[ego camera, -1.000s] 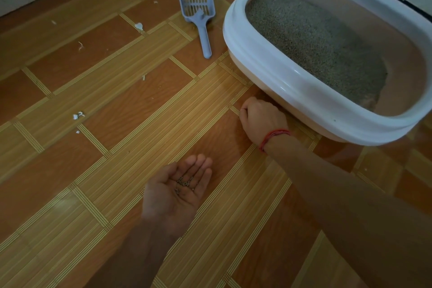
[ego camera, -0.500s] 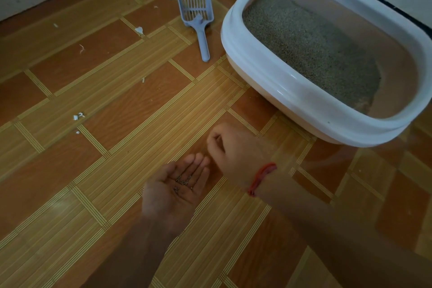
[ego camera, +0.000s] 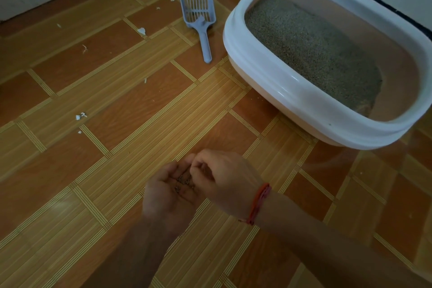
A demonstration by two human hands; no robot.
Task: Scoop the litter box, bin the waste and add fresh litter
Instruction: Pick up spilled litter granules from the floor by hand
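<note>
Your left hand [ego camera: 170,192] lies loose and cupped, with a few grains [ego camera: 183,181] in its palm. Your right hand [ego camera: 224,177] pinches at them with curled fingers. The litter box [ego camera: 292,98] sits on the floor [ego camera: 117,100], well apart. If your palm tips on the way, the grains could spill.

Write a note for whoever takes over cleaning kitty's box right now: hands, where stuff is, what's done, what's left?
Left hand: open, palm up, cupping litter grains.
Right hand: fingertips bunched over that palm; pinched grains, if any, are hidden.
Scoop lies on the floor beside the litter box, untouched.
Done: a few grains gathered. Left: bin them; no bin or fresh-litter bag in view.
</note>
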